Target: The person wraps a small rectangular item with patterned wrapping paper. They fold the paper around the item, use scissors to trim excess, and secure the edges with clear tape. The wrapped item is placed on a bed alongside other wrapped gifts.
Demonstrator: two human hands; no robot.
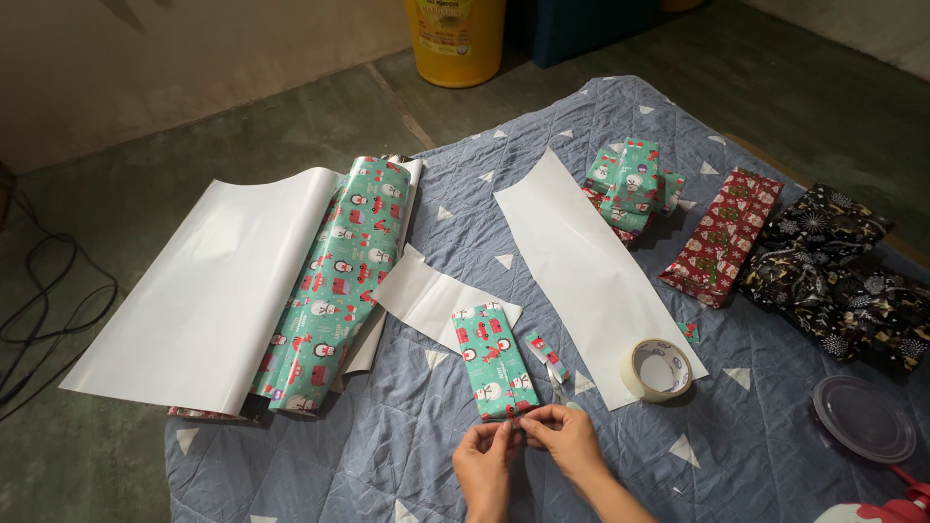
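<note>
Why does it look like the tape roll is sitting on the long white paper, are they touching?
Touching: in the head view, the tape roll overlaps the white paper strip's lower right edge.

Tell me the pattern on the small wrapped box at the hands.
Teal paper with penguins and red cars on the small wrapped rectangular box; head view.

Both my hands sit low in view, close together, fingertips meeting in the middle. My left hand (484, 460) comes up from below with its back toward me, fingers curled inward and pinched at the tips. My right hand (567, 438) angles in from the lower right, forearm bare, thumb and forefinger pressed together in a small grip (the other fingers fold loosely underneath). The two pinches touch each other. Both wrists are slightly bent, knuckles raised.
</note>
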